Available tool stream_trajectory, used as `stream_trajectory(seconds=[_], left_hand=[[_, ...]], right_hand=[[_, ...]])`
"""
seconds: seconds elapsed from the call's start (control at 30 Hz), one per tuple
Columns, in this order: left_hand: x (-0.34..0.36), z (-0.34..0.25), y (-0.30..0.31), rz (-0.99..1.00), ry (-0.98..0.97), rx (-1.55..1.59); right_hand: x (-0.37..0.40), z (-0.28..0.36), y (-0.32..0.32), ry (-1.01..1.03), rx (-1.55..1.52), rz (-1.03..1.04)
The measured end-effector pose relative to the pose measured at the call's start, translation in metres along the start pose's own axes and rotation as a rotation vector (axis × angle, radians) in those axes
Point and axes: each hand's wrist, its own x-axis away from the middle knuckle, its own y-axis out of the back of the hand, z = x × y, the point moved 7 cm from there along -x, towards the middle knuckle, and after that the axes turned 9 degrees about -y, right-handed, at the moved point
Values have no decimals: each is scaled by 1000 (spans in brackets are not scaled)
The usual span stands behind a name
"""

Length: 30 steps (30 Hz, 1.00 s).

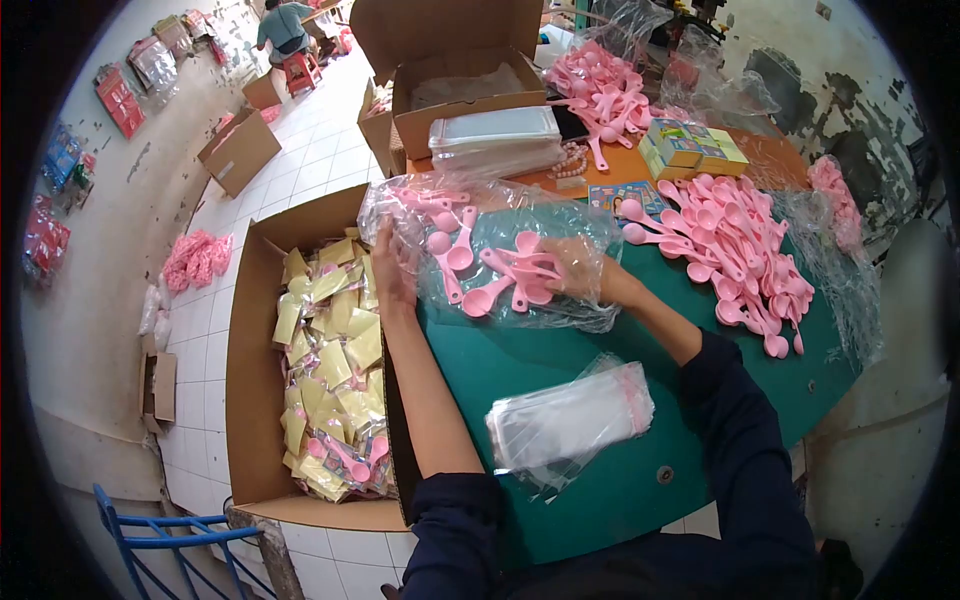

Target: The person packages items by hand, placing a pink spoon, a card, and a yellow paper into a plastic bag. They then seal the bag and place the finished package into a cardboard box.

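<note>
A large clear plastic bag lies on the green table with pink measuring spoons inside. My left hand is at the bag's left edge, its fingers closed on the plastic. My right hand reaches inside the bag, fingers closed round the handles of several pink spoons. To the right lies a big pile of loose pink spoons. Nearer to me is a stack of small clear bags.
On the left stands a cardboard box full of packed spoon sets. Behind are an open carton, stacked clear sleeves, yellow card boxes and more spoons. A person sits far back. A blue chair is at lower left.
</note>
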Motion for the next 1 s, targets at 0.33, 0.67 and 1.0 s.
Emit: stream_trajectory(seconds=[0.33, 0.67, 1.0], left_hand=[[6, -4, -4, -66, -16, 95], [-4, 5, -4, 126, -25, 110], [20, -13, -41, 309, -62, 87]], right_hand=[[122, -63, 134, -519, -194, 6], [197, -203, 236, -683, 66, -479], [82, -21, 57, 163, 153, 3]])
